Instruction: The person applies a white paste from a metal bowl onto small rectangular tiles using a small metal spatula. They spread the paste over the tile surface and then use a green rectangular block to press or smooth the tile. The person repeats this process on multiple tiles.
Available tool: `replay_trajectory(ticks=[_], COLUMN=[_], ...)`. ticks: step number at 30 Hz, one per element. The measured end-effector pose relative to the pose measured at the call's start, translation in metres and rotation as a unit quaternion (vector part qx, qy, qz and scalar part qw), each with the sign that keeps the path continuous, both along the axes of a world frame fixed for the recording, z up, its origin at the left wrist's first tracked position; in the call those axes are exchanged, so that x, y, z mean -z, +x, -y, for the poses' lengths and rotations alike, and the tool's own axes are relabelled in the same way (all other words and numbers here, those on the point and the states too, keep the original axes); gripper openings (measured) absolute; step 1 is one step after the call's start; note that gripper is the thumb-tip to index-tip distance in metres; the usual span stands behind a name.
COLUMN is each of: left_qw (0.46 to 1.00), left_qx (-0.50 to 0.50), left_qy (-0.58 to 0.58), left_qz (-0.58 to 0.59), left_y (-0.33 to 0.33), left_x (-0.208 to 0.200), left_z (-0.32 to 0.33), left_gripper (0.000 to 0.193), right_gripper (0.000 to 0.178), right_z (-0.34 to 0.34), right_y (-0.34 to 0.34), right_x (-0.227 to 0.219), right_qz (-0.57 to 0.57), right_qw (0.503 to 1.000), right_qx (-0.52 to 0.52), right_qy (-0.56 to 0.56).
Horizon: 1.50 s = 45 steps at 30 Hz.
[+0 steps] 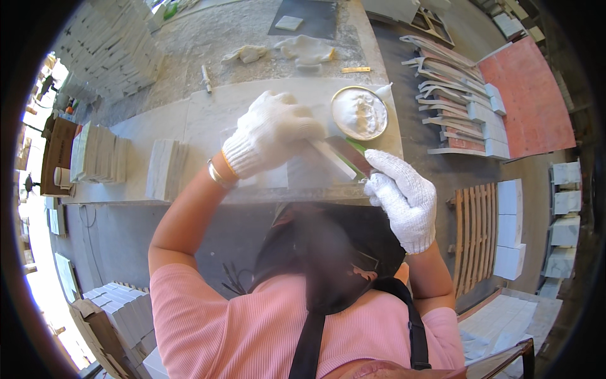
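Observation:
My left hand (pixel 273 134), in a white knit glove, is closed on one end of a narrow white stone tile (pixel 334 160) held over the near edge of the bench. My right hand (pixel 404 201), gloved too, pinches a flat tool (pixel 351 153) with a brownish-grey face and a green edge. It lies close along the tile's right side; whether the two touch I cannot tell. Its exact kind is unclear because my fingers cover one end. Just beyond the tool stands a round tub (pixel 360 114) of white paste.
On the bench (pixel 208 123) lie loose gloves (pixel 306 50), a white marker-like stick (pixel 206 79), a yellow strip (pixel 356 69) and a dark sheet (pixel 315 16) bearing a small tile. Marble tile stacks (pixel 101 153) stand left. Right are a slatted pallet (pixel 475 237) and curved stone pieces (pixel 448 95).

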<state>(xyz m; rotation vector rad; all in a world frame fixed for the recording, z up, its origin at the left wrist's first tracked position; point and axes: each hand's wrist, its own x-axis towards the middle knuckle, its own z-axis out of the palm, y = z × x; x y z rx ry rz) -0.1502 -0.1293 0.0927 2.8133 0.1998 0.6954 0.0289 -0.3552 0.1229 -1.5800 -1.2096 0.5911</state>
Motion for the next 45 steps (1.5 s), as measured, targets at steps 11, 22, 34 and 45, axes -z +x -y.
replay_trajectory(ticks=[11,22,34,45], left_qw=[1.000,1.000,1.000,1.000], left_qx=[0.000,0.002,-0.011,-0.015], left_qy=[-0.002,-0.002,-0.005,-0.005], left_qz=[0.012,0.030,0.004,0.011], left_y=[0.000,0.001,0.000,0.000], left_x=[0.005,0.007,0.005,0.008], left_z=[0.000,0.000,0.001,0.001], left_gripper=[0.016,0.013,0.019,0.020], right_gripper=[0.033,0.033,0.028,0.032], right_z=[-0.002,-0.011,-0.009,-0.009], right_y=[0.013,0.015,0.000,-0.017], right_x=[0.002,0.002,0.008,0.022], right_qz=[0.037,0.115,0.223,0.239], right_qw=[0.998,0.990,0.973,0.967], right_qx=[-0.045,-0.079,-0.025,0.041], right_qy=[-0.027,-0.023,0.057,0.081])
